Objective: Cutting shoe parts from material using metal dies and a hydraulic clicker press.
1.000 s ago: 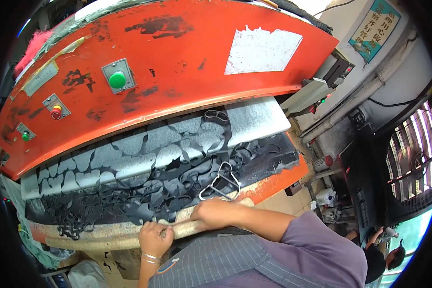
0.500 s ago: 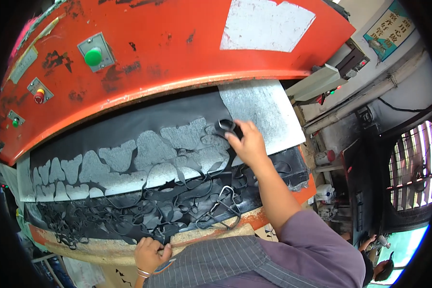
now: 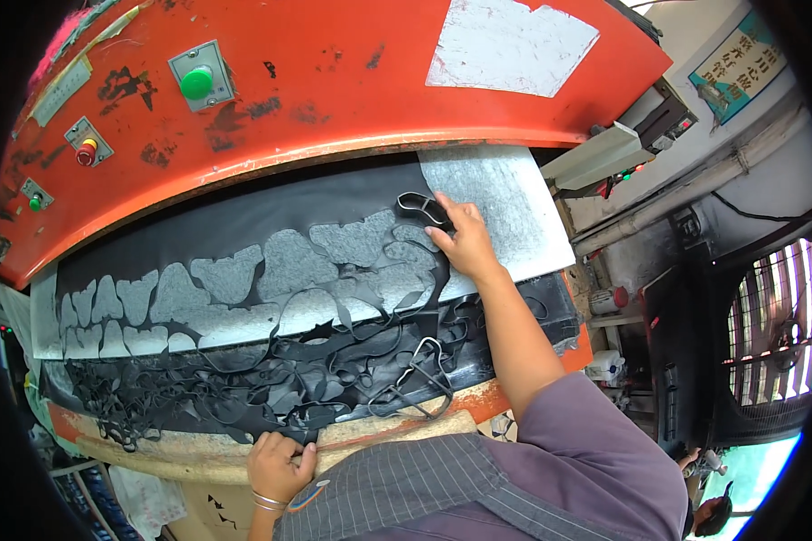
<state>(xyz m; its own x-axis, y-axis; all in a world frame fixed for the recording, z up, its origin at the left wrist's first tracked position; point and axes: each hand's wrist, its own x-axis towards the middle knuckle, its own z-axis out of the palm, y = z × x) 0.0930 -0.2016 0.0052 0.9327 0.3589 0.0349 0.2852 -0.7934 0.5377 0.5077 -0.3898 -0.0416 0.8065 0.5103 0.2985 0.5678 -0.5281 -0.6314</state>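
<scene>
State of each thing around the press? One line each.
Black sheet: shapes cut out along near side, far strip uncut
White board: partly covered by the sheet
Small curved cutting die: at the sheet's right end
Right hand: fingertips at the small die
Black offcuts: tangled heap
Larger cutting die: resting on the offcuts, untouched
Left hand: at the front edge
Green push button: cannot tell if pressed

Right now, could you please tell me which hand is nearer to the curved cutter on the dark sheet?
Right: the right hand touches the right end of the curved cutter; the left hand is farther off, at the pale front edge.
</scene>
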